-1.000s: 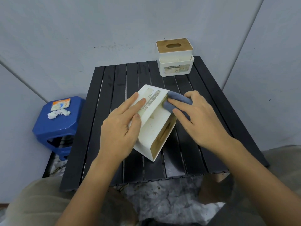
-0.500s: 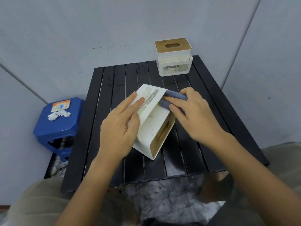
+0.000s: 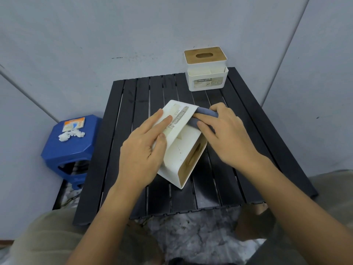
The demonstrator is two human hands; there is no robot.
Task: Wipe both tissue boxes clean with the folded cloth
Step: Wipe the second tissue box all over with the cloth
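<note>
Steadying tipped tissue box (image 3: 179,150) w/ flat fingers, left hand (image 3: 142,155), right hand (image 3: 227,136) pressing folded cloth (image 3: 205,116) on box's far edge, 2nd tissue box (image 3: 207,73) upright beyond it, well apart.

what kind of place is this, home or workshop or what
Probably a plain corner set up for recording household chores, not a lived-in room: bare grey walls, a small black slatted table, and a blue plastic stool beside it holding crumpled tissue.

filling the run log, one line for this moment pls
left hand holds tipped white tissue box | right hand presses folded blue cloth on it | second wooden-lidded box untouched
</note>
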